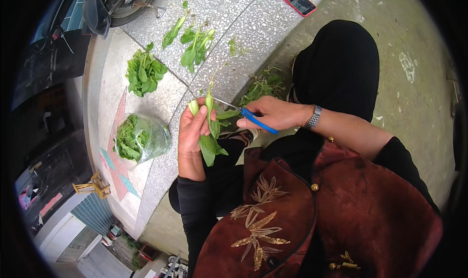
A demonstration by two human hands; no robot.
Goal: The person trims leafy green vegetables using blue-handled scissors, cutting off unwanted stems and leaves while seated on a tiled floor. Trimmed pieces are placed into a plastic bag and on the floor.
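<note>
My left hand point(194, 126) holds several leafy green vegetable stalks point(210, 139), with one rooted stem point(209, 95) pinched upright under the thumb. My right hand point(268, 111) grips blue-handled scissors point(252, 119); their metal blades reach towards that stem, and the tips are partly hidden near my left fingers. Uncut-looking plants with roots point(197, 46) lie on the speckled terrazzo slab. A neat bunch of greens point(144, 71) sits left of them. Nearer my left hand stands a clear plastic bag point(155, 137) filled with greens. Trimmed scraps point(265, 86) lie in a heap below the slab's edge.
A phone in a red case point(295, 0) lies at the slab's edge. A wheel point(128, 4) with a metal stand is at the upper left. A small wooden stool point(93, 184) stands beyond the bag. My knee point(336, 66) rises beside the slab's edge.
</note>
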